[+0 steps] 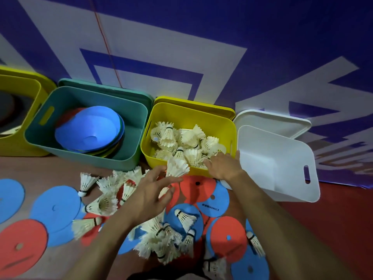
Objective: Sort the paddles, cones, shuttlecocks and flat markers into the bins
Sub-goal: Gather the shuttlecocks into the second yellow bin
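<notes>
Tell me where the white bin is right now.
In the head view the white bin sits at the right end of the row, tipped toward the camera, right of the yellow shuttlecock bin, with the right hand beside it.
</notes>
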